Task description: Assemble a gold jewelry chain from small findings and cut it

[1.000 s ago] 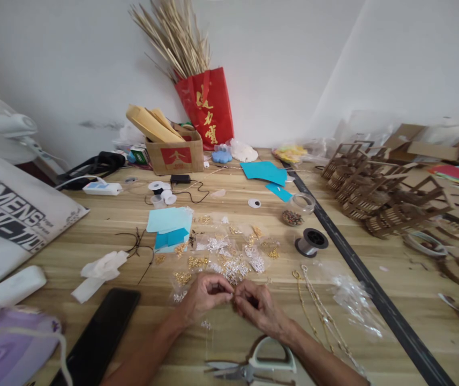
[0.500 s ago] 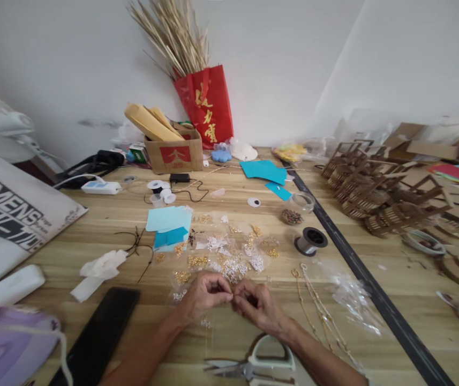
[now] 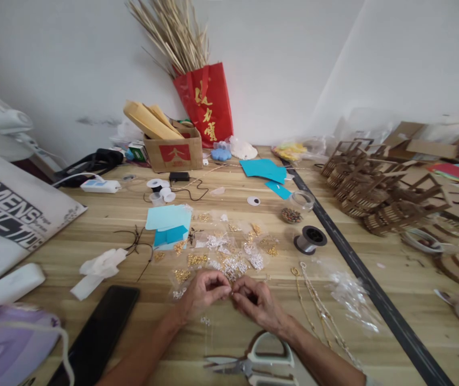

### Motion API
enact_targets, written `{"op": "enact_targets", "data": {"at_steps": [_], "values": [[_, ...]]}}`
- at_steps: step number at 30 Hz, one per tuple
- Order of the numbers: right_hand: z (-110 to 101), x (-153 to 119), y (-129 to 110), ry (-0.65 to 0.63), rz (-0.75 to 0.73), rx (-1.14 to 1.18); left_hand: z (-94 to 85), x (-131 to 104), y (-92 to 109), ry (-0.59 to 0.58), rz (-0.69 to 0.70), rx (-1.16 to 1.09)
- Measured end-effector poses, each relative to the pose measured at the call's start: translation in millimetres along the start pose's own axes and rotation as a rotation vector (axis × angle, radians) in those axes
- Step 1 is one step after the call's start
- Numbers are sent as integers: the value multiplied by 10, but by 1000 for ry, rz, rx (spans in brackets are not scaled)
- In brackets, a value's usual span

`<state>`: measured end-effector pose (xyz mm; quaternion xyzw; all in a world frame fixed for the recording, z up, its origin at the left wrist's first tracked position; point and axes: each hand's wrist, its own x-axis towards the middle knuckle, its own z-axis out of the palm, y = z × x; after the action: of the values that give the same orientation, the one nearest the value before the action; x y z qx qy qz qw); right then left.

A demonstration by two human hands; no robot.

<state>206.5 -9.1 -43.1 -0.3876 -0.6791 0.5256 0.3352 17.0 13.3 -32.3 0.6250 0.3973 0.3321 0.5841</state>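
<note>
My left hand (image 3: 207,292) and my right hand (image 3: 257,303) meet over the table, thumb and forefinger pinched on each, tips almost touching. Whatever is between the fingertips is too small to make out. Just below my left hand lie a few small silvery beads (image 3: 205,320), with faint clear thread-like lines running down from them. Beyond the fingers spread several little bags of silver beads (image 3: 233,266) and gold beads (image 3: 197,259). Scissors (image 3: 249,365) with pale handles lie slightly spread between my forearms. Gold and silver chains (image 3: 321,308) rest right of my right hand.
A spool of wire (image 3: 310,240) and a jar of beads (image 3: 293,214) stand to the right, near a dark strip (image 3: 358,273). Brown wooden baskets (image 3: 385,193) crowd the far right. On the left are a black phone (image 3: 96,332) and a purple object (image 3: 12,343).
The fingertips of my two hands have drawn very slightly apart. Both hands keep their pinch, and the things on the table stay put.
</note>
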Motion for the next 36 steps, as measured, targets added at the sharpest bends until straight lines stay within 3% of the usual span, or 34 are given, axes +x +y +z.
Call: {"op": "enact_targets", "data": {"at_steps": [11,36], "values": [[-19,-9,25,36,-30,-89,23,-23,2,-8,15,104],[-7,-10,3,22,-24,-141,15,-18,-3,-12,34,78]]}}
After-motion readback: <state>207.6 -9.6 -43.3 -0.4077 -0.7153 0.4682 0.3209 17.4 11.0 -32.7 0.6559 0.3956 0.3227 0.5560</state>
